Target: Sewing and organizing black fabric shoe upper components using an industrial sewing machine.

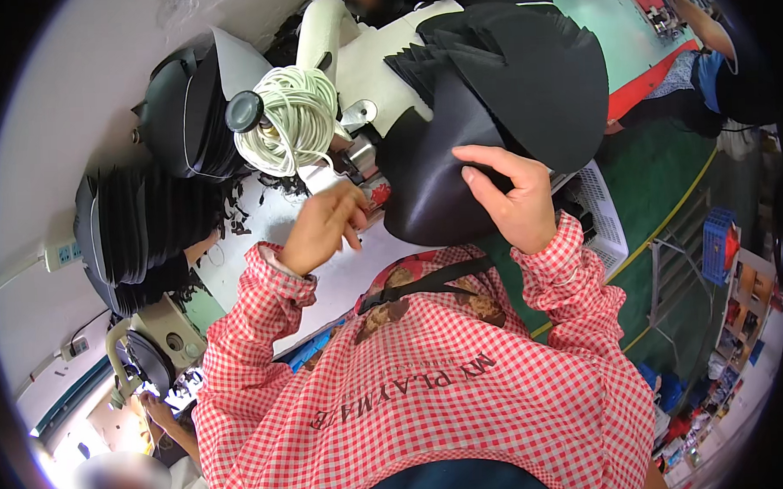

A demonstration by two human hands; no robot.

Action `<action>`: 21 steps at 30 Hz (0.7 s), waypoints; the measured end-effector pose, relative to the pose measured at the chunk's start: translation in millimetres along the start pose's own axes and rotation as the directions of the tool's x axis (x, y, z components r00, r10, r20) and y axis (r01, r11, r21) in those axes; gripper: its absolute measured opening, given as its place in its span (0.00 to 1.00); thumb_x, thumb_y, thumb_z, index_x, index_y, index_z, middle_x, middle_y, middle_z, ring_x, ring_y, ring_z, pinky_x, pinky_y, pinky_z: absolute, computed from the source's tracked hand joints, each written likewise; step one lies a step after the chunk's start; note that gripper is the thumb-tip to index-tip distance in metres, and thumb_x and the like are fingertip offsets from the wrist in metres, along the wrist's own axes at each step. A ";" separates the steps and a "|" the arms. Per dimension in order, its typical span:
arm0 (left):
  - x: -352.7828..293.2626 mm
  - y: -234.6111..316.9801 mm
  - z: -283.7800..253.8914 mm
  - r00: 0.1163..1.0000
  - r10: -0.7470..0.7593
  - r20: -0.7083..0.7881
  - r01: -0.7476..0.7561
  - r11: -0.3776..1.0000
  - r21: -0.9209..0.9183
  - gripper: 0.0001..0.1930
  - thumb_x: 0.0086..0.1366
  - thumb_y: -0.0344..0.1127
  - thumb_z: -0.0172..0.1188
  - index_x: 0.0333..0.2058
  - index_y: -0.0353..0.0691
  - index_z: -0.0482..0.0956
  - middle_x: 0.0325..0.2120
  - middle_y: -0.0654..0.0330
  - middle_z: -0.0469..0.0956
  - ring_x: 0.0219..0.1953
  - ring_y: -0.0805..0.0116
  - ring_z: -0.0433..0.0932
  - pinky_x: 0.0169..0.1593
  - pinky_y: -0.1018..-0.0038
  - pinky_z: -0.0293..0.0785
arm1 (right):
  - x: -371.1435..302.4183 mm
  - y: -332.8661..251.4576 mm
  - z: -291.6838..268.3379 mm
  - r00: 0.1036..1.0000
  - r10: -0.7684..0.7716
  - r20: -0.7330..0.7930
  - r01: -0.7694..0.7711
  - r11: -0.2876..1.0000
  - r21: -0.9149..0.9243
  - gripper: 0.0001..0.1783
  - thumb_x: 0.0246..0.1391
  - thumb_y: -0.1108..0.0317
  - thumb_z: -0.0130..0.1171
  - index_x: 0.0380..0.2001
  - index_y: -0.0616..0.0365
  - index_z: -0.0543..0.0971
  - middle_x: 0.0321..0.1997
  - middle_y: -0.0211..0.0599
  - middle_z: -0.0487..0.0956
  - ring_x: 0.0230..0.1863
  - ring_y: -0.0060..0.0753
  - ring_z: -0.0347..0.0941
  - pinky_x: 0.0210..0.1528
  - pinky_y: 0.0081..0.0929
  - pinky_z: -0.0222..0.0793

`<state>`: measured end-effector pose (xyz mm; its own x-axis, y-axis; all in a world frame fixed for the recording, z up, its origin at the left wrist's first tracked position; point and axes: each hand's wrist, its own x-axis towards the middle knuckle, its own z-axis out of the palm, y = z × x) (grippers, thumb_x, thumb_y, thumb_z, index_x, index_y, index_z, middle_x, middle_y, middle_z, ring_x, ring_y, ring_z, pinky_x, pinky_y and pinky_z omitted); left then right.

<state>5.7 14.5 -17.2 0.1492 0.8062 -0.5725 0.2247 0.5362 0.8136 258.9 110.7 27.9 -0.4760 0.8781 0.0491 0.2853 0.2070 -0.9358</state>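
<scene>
Checked smock point(501, 413) near curved, glossy black sheet point(437, 178)

Smooth black sheet point(433, 187), softly glossy, under the right hand point(519, 201); matt black stacked sheets point(545, 84) beyond it; shiny metal cylinder point(362, 159) beyond the left hand point(326, 225); gingham cloth sleeves point(554, 266) behind both hands; white plastic basket point(609, 213) beside the right

Single head view, worn left of centre, upright fisheye. It looks steeply down over my checked garment point(466, 406) and the surface's point(333, 285) near edge; my fingers point(489, 158) sit close, mid-frame; room edges bend at the rim.
</scene>
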 end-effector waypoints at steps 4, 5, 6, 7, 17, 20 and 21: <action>-9.1 11.7 4.0 0.980 0.143 -0.137 -0.144 0.990 0.007 0.19 0.71 0.43 0.39 0.46 0.32 0.68 0.29 0.55 0.77 0.19 0.71 0.78 0.18 0.82 0.67 | -3.2 -10.1 -6.9 0.995 -0.078 0.070 0.068 0.989 0.134 0.12 0.49 0.78 0.56 0.39 0.64 0.79 0.38 0.42 0.81 0.40 0.27 0.78 0.45 0.22 0.70; -9.7 8.7 -0.1 0.995 0.095 0.041 -0.090 0.989 -0.117 0.22 0.72 0.45 0.39 0.52 0.31 0.64 0.33 0.51 0.78 0.19 0.69 0.79 0.18 0.82 0.68 | -2.3 -9.2 -6.2 0.995 -0.091 0.028 0.088 0.992 0.093 0.12 0.48 0.78 0.56 0.39 0.63 0.79 0.36 0.41 0.81 0.37 0.28 0.78 0.42 0.21 0.71; -10.6 8.5 -1.9 0.995 0.095 0.038 -0.090 0.989 -0.114 0.22 0.72 0.45 0.39 0.52 0.31 0.64 0.33 0.51 0.78 0.19 0.69 0.79 0.18 0.82 0.68 | -2.0 -7.1 -4.9 0.995 -0.094 0.028 0.091 0.991 0.096 0.12 0.48 0.78 0.56 0.39 0.63 0.79 0.36 0.41 0.81 0.37 0.28 0.78 0.42 0.21 0.71; -11.6 9.0 -3.3 0.993 0.025 0.117 0.008 0.963 -0.270 0.23 0.72 0.46 0.39 0.53 0.31 0.63 0.34 0.50 0.78 0.20 0.68 0.79 0.18 0.82 0.69 | -2.1 -4.0 -3.2 0.996 -0.086 -0.003 0.086 0.995 0.042 0.12 0.48 0.79 0.57 0.39 0.63 0.80 0.34 0.41 0.81 0.34 0.27 0.78 0.39 0.21 0.70; 2.6 18.5 -1.5 0.964 0.030 -0.265 0.018 0.984 0.175 0.13 0.64 0.34 0.52 0.38 0.26 0.75 0.19 0.56 0.77 0.15 0.71 0.77 0.21 0.79 0.70 | -3.3 4.1 38.0 0.974 -0.182 -0.137 0.164 0.977 -0.133 0.15 0.47 0.77 0.57 0.42 0.60 0.77 0.28 0.45 0.77 0.25 0.44 0.74 0.29 0.32 0.68; 3.2 22.6 -0.4 0.917 0.187 -0.353 -0.020 0.904 0.427 0.08 0.60 0.31 0.56 0.32 0.30 0.75 0.17 0.50 0.76 0.15 0.61 0.77 0.23 0.69 0.72 | -5.0 2.6 41.9 0.992 -0.120 -0.048 0.113 0.985 -0.134 0.18 0.46 0.77 0.56 0.44 0.60 0.76 0.29 0.47 0.77 0.27 0.47 0.74 0.31 0.34 0.69; 4.0 21.4 -1.1 0.917 0.188 -0.351 -0.021 0.903 0.430 0.08 0.60 0.31 0.56 0.32 0.30 0.75 0.17 0.50 0.76 0.15 0.61 0.77 0.23 0.69 0.72 | -5.4 3.1 44.2 0.991 -0.126 -0.039 0.122 0.987 -0.103 0.20 0.46 0.76 0.56 0.46 0.60 0.75 0.29 0.49 0.76 0.27 0.49 0.73 0.31 0.37 0.68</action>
<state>10.0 29.4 -2.0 -0.1588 0.9283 -0.3363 0.6137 0.3596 0.7029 225.6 87.5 9.3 -0.4756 0.8609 0.1806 0.3090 0.3557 -0.8820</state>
